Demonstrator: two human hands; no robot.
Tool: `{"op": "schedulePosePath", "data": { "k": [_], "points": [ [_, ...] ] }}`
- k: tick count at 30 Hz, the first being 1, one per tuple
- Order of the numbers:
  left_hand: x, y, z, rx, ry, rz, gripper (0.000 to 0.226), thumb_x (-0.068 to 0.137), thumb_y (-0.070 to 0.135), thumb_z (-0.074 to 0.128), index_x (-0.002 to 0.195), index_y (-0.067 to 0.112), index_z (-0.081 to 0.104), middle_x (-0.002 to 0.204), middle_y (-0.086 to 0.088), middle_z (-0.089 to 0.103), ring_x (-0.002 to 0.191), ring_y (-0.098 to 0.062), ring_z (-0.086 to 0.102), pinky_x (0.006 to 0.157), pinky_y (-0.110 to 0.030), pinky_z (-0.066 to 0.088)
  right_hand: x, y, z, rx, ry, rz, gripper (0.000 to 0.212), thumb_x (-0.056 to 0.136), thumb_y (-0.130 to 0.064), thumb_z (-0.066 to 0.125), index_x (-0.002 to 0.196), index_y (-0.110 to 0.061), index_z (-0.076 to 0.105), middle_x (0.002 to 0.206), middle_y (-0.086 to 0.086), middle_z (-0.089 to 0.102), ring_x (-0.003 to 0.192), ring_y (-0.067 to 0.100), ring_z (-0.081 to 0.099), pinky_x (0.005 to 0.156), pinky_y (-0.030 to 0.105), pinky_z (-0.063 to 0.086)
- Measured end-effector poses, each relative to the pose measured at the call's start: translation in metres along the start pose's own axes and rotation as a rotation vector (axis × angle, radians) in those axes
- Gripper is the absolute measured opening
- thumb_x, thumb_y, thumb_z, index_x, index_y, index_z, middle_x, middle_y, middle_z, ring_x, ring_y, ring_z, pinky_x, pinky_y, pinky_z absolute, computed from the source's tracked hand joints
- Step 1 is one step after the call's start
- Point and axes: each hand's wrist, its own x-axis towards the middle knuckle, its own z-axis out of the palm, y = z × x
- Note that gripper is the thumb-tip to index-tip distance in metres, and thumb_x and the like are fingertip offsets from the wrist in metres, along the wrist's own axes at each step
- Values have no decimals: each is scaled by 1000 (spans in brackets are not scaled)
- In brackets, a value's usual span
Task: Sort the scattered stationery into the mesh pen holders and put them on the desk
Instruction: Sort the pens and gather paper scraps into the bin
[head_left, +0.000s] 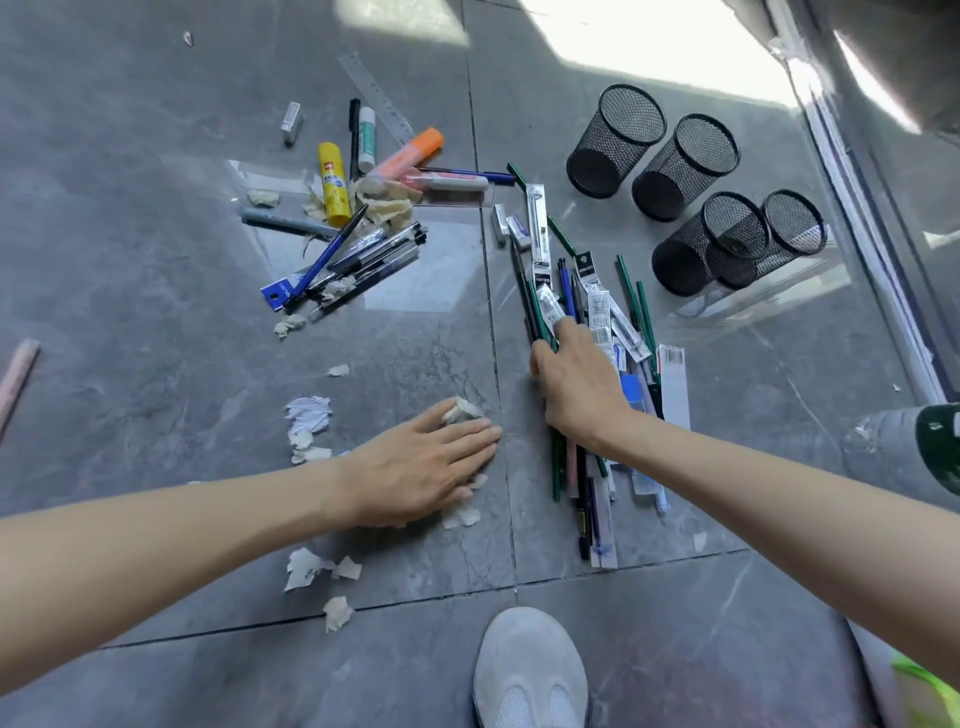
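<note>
— Nearest the lens?
— A grey shoe (530, 670) at the bottom edge, flat on the grey tiled floor (156, 338).
— And the stationery?
— All down on that same floor. Just right of the tile seam, a long pile of pens and pencils (587, 291): green pencils, blue pens, refills in printed sleeves, lying roughly parallel.
— Held?
— Gripped by the right hand (576, 384), with fingers curled over the top of the pile and thumb pressed against its left edge.
— The other hand?
— Left hand (421, 462) just left of the seam, palm down, fingers straight and close together, pressing on torn paper scraps (309, 421). More scraps scattered nearer the shoe.
— The holders?
— Four black mesh pen holders (685, 166) at upper right, clustered together, well apart from both hands, mouths turned toward the camera. Nearer pair touching, with clear plastic wrapping (769, 301) beside them.
— Between pile and holders?
— Only bare tile. At the far end of the pile, two small erasers (511, 228) side by side.
— Further out?
— Upper left, a second heap (358, 260) of pens mixed with crumpled scraps. Around it a yellow glue stick (332, 184), an orange highlighter (415, 150), a grey marker (285, 222) and a clear ruler (374, 98). Off alone, a small white eraser (292, 122). At the far left edge, a pink strip (18, 376), partly cut off.
</note>
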Motion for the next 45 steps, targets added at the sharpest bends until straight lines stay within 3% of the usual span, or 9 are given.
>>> {"op": "schedulePosePath", "data": {
  "k": [6,11,16,21,25,30,34,39,45],
  "points": [
    [-46,-43,-11,-113,73,-166,60,101,44,16,128,8,56,138,-6,52,131,-17,43,114,-37,11,4,-13,1,-239,58,-221,38,30,6,65,64,-6,54,85,19,55,70,33,53,56,30,29],
    [-42,-73,-7,-348,38,-576,85,87,67,-4,149,15,21,157,-1,19,144,-10,10,118,-31,6,10,-25,0,-204,63,-266,28,46,6,59,70,-5,52,87,18,53,74,32,50,58,33,26],
    [-46,-52,-7,-386,-112,-315,80,88,62,-6,150,15,13,156,8,-3,143,-4,-10,118,-27,-7,17,-33,4,-129,104,-269,30,48,4,63,72,-8,51,82,15,52,69,30,49,56,33,29],
    [-66,-57,-9,-428,20,-349,72,95,58,7,148,12,25,155,5,11,143,-3,1,117,-26,0,27,-37,8,-5,121,-308,16,69,-4,50,84,-7,55,88,13,54,74,29,50,61,35,37],
    [-73,-85,-9,-414,49,-693,86,86,68,2,149,13,18,158,1,8,141,-2,-3,119,-30,-3,37,-47,0,104,54,-321,64,81,-29,6,113,-4,56,114,12,53,99,30,50,87,40,43],
    [-80,-68,-7,-389,-10,-389,66,97,52,13,147,11,30,156,-1,19,144,-10,9,118,-28,3,62,-67,0,176,115,-379,33,86,-8,43,117,-5,55,114,14,55,99,33,52,86,41,43],
    [-84,-87,-7,-226,258,-651,52,99,39,27,131,6,52,143,-14,43,130,-26,33,109,-36,26,84,-89,-8,236,171,-406,27,95,-13,47,120,-5,55,120,19,56,105,38,54,88,47,47],
    [-64,-107,-15,-156,183,-882,55,93,45,25,144,24,35,140,-7,38,117,-24,32,97,-40,39,113,-114,-22,199,86,-406,59,88,-8,47,144,-7,32,143,15,39,121,34,40,99,45,38],
    [-56,-113,-16,-233,147,-860,62,90,47,21,140,15,39,128,-8,42,110,-24,37,93,-39,40,111,-111,-12,185,237,-409,29,77,-1,53,105,-6,59,103,13,57,87,32,50,73,42,44]
  ]
}}
